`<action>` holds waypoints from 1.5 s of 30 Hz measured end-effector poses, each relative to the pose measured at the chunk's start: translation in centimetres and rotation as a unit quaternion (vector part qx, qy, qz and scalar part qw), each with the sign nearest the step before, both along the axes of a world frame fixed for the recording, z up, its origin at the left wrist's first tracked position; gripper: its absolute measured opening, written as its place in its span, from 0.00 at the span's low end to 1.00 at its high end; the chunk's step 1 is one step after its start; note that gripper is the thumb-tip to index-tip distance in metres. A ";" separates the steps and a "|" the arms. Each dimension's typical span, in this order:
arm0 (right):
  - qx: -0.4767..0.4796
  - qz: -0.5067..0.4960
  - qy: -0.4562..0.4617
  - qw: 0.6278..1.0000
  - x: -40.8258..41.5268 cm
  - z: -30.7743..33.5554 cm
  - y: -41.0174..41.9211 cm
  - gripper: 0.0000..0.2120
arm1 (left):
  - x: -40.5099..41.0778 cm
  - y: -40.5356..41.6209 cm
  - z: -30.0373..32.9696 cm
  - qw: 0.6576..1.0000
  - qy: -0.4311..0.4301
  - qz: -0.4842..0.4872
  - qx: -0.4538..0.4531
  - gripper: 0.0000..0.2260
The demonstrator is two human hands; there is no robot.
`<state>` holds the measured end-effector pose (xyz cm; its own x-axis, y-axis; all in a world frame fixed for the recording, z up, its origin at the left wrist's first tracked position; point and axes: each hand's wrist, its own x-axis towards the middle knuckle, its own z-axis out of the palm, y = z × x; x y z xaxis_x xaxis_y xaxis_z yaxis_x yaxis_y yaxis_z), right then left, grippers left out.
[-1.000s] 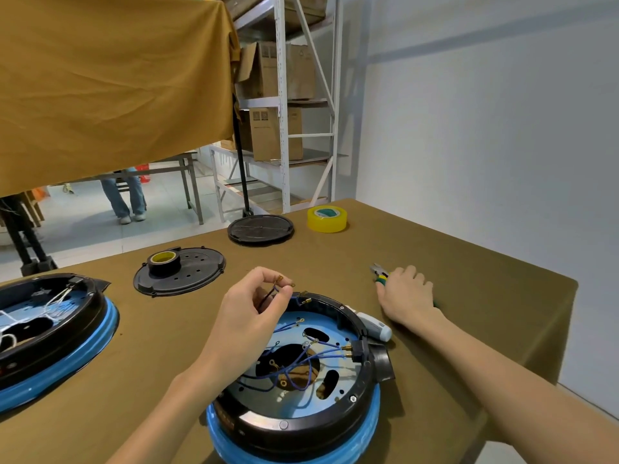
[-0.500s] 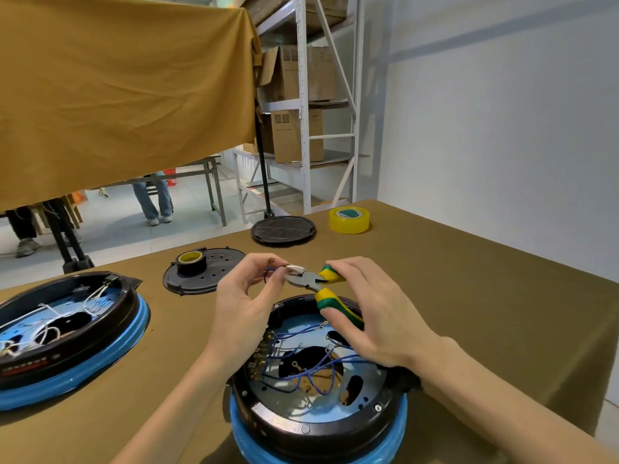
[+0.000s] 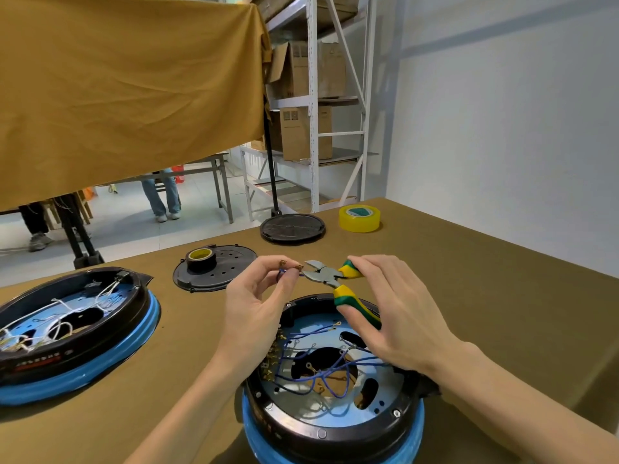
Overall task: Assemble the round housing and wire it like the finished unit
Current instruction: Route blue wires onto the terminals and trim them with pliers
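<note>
Housing (image 3: 330,390) sits near you on the counter (image 3: 469,296); above its far rim your left hand (image 3: 258,306) pinches a wire (image 3: 284,271), and the cutters (image 3: 330,277), gripped by your right hand (image 3: 395,313), gape just right of it.

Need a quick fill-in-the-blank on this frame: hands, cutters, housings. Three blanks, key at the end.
1. The right hand holds cutters with yellow and ____ handles.
2. The left hand pinches a wire whose colour is ____.
3. The housing at left carries wires of the colour ____, unlike the near housing.

Missing words: green; blue; white
</note>
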<state>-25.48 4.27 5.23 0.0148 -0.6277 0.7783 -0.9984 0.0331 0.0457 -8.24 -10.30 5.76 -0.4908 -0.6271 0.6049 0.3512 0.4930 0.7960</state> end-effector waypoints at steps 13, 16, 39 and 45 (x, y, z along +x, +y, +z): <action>-0.001 0.021 0.009 1.000 -0.1 -0.1 -0.1 0.27 | 0.1 -0.2 -0.2 0.999 -0.001 -0.008 0.040 0.05; 0.001 0.029 0.009 1.000 -0.1 -0.1 -0.1 0.27 | 0.1 -0.1 -0.2 0.999 -0.002 -0.015 0.032 0.06; 0.011 0.037 -0.011 0.999 -0.5 -0.4 0.2 0.26 | 0.3 0.0 0.0 0.998 0.010 -0.010 0.054 0.07; 0.018 0.048 -0.020 0.998 -0.4 -0.3 0.2 0.26 | 0.3 0.0 0.0 0.998 0.008 -0.013 0.057 0.07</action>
<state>-25.91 4.50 4.91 0.0462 -0.6526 0.7563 -0.9979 -0.0643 0.0055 -7.98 -10.27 5.75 -0.4978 -0.6802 0.5380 0.3762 0.3896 0.8406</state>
